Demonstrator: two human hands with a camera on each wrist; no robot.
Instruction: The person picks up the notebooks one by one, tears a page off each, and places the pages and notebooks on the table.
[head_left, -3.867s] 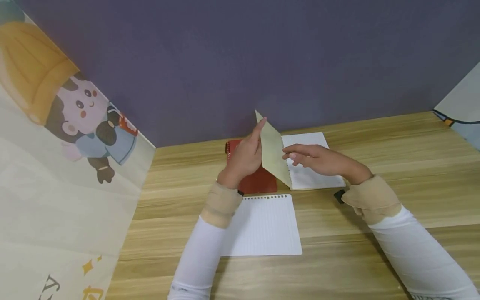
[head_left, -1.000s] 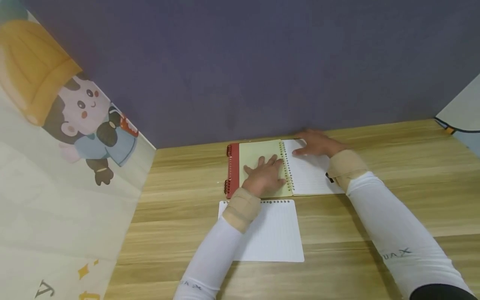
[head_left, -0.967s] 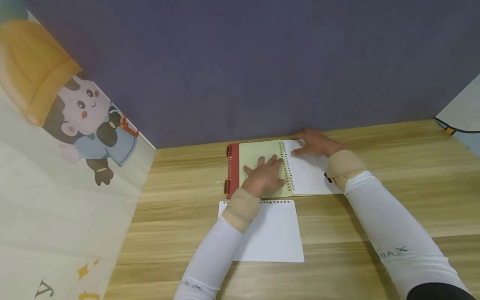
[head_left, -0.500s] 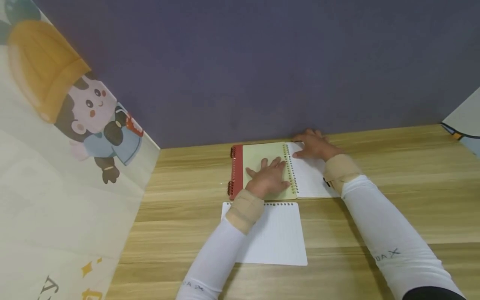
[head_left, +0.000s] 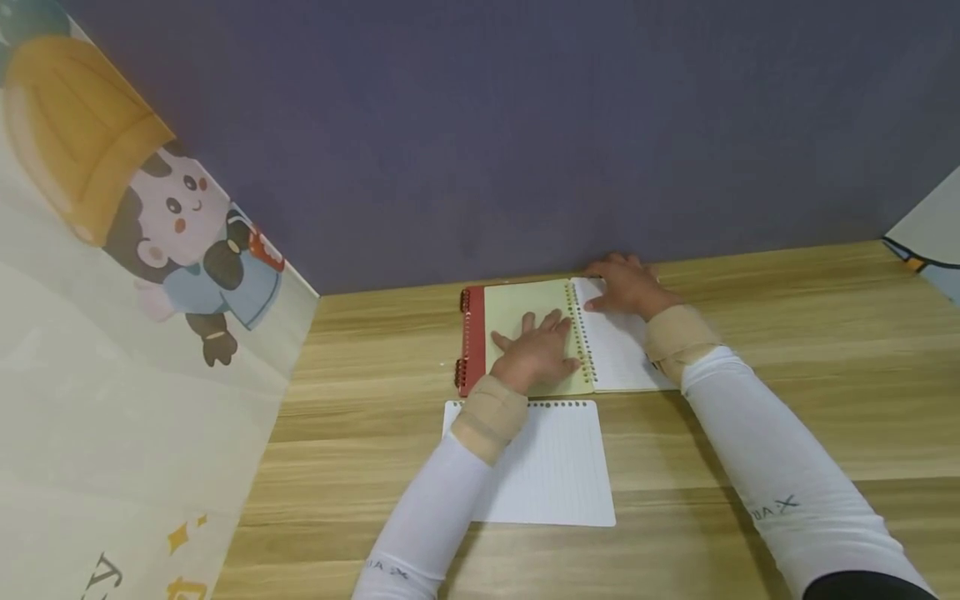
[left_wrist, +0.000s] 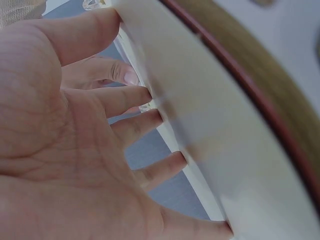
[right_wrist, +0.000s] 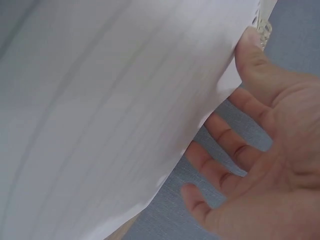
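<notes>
An open ring-bound notebook lies near the back of the table in the head view, its right side a white lined page. Its pale green cover is folded out to the left, over a red notebook. My left hand rests on the green cover, fingers spread and fingertips touching it. At the top of the white page is my right hand. Its thumb touches the page beside the rings, while the other fingers reach past the far edge, as the right wrist view shows.
A loose lined sheet with punched holes lies in front of the notebooks, partly under my left forearm. Behind the wood-grain table rises a dark wall. A light panel with a cartoon figure borders the left side.
Since the earliest frame, the green cover has gone from upright to flat on the left, and my right hand has moved to the page's far edge. Over the last second both hands stay nearly still.
</notes>
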